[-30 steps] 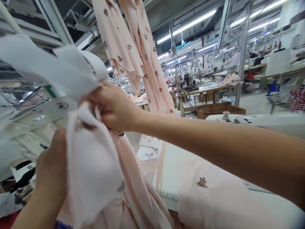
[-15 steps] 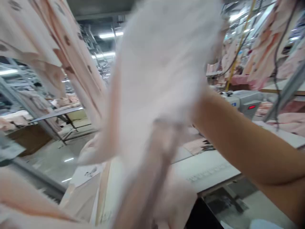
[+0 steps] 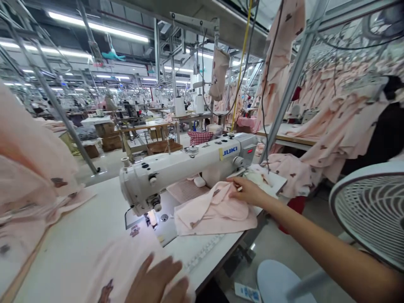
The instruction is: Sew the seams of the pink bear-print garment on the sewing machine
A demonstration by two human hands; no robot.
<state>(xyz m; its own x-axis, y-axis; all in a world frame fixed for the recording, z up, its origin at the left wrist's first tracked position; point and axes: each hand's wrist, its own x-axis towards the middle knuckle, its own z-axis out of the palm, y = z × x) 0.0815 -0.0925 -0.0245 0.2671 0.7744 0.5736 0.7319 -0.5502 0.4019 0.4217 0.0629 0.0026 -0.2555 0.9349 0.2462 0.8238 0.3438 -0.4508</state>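
My right hand (image 3: pixel 246 191) pinches the upper right edge of a folded pink fabric piece (image 3: pixel 217 210), which lies on the table to the right of the needle area. My left hand (image 3: pixel 158 280), slightly blurred, has its fingers spread over another pale pink printed fabric piece (image 3: pixel 126 256) at the bottom of the view. That piece reaches up to the presser foot (image 3: pixel 148 219) of a white sewing machine (image 3: pixel 186 162), whose lamp lights the spot.
Pink fabric (image 3: pixel 34 168) is heaped along the left side. A white fan (image 3: pixel 372 210) stands close on the right, by my right arm. Metal posts (image 3: pixel 293 67) and hanging cables rise behind the machine. Printed ruler marks (image 3: pixel 205 252) run along the table's front edge.
The pale fabric raised in front of my view has come down, and the machine shows fully. My right hand has gone to the folded fabric; my left hand now rests low over the other piece.
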